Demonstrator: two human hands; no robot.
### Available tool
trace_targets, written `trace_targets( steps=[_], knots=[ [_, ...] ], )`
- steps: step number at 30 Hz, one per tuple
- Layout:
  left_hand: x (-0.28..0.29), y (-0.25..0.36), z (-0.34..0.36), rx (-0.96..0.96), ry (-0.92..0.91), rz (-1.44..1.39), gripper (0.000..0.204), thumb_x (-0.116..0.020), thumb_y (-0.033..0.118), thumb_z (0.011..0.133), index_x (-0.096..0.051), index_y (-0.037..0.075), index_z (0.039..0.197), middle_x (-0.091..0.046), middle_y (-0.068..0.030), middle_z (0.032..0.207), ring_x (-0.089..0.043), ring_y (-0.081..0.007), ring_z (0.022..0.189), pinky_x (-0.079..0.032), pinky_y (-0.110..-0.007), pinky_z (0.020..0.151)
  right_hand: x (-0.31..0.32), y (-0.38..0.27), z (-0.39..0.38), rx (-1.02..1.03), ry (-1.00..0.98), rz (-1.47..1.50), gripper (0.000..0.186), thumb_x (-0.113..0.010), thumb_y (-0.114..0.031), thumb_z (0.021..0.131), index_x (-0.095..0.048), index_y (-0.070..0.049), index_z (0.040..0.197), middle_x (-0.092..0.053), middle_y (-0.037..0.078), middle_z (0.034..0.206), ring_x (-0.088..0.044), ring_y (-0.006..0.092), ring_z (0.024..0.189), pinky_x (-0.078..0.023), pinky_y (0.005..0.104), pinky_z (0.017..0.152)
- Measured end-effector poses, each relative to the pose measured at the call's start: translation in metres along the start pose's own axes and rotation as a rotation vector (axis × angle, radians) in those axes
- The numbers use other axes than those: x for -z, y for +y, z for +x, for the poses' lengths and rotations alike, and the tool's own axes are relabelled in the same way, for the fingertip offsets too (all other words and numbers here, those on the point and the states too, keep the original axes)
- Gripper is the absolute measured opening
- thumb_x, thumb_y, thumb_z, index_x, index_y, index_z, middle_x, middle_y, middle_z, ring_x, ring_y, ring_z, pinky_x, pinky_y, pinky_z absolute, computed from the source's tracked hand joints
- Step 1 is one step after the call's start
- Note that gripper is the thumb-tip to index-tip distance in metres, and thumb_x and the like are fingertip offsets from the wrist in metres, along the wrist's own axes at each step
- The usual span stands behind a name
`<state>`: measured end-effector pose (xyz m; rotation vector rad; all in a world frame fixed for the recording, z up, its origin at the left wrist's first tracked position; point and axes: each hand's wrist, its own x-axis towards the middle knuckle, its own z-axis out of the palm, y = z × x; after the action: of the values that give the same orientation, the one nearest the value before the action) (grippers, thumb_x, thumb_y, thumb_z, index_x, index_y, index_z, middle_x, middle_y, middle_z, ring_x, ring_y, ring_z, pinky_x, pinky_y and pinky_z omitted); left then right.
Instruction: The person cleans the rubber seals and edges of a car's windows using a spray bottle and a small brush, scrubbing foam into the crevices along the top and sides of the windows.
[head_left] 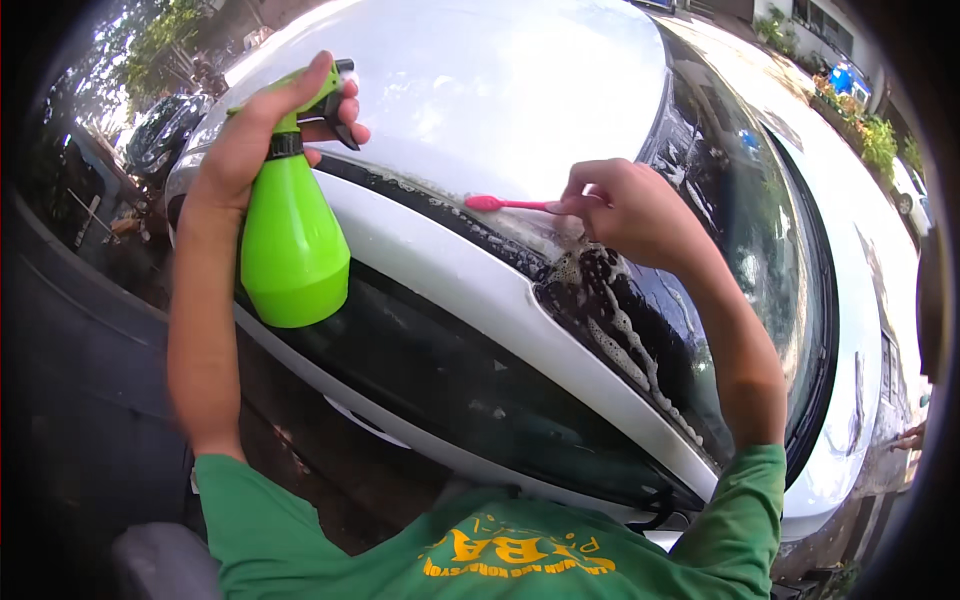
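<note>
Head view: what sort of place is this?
Probably an outdoor driveway or roadside: the soapy white car stands in daylight, with a second car toward the right edge and leafy trees at upper left.

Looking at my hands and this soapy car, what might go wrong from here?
The slim pink plastic brush might slip, since white bubbly suds lie close to the right grip pinching it. The bright green, cone-shaped plastic spray bottle, held up by its top, might drop if the left grip loosens. Those suds could dry into streaks on the dark, sloping glass.
</note>
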<state>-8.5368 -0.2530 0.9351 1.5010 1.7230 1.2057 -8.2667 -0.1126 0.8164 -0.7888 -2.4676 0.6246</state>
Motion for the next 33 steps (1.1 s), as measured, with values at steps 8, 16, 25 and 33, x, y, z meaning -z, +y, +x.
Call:
trace_targets(
  steps=[8,16,25,33],
  knots=[
    [0.036,-0.036,-0.071,0.155,0.097,-0.006,0.046,-0.052,0.053,0.093,-0.059,0.008,0.102,-0.061,0.0027,0.082,-0.064,-0.0068,0.080,-0.034,-0.014,0.052,0.006,-0.007,-0.046,-0.124,-0.030,-0.103,0.015,-0.062,-0.014,0.086,-0.064,0.000,0.079,-0.058,0.010,0.055,-0.057,0.0185,0.052,-0.042,0.0327,0.056],
    [0.020,-0.049,-0.101,0.101,-0.126,0.036,0.047,-0.048,0.050,0.095,-0.059,0.005,0.103,-0.061,-0.0004,0.084,-0.065,-0.0101,0.083,-0.040,-0.018,0.054,0.003,-0.026,-0.084,-0.387,-0.115,-0.155,0.018,-0.057,-0.016,0.090,-0.063,-0.001,0.084,-0.061,0.023,0.071,-0.061,0.0386,0.073,-0.044,0.0464,0.065],
    [0.000,-0.068,-0.103,0.046,-0.234,0.006,0.046,-0.046,0.047,0.097,-0.058,0.004,0.104,-0.063,-0.0021,0.086,-0.065,-0.0116,0.085,-0.043,-0.021,0.056,0.006,-0.030,-0.072,-0.468,-0.311,-0.031,0.028,-0.050,-0.019,0.094,-0.060,0.001,0.077,-0.056,0.008,0.061,-0.053,0.0144,0.052,-0.042,0.0340,0.055],
    [-0.007,-0.080,-0.101,-0.049,-0.293,-0.007,0.047,-0.045,0.047,0.097,-0.057,0.002,0.104,-0.062,-0.0043,0.085,-0.065,-0.0136,0.087,-0.044,-0.020,0.054,0.003,-0.026,-0.061,-0.433,-0.381,-0.156,0.030,-0.047,-0.020,0.095,-0.064,-0.001,0.079,-0.060,0.012,0.065,-0.059,0.0224,0.061,-0.045,0.0367,0.064]
  ],
)
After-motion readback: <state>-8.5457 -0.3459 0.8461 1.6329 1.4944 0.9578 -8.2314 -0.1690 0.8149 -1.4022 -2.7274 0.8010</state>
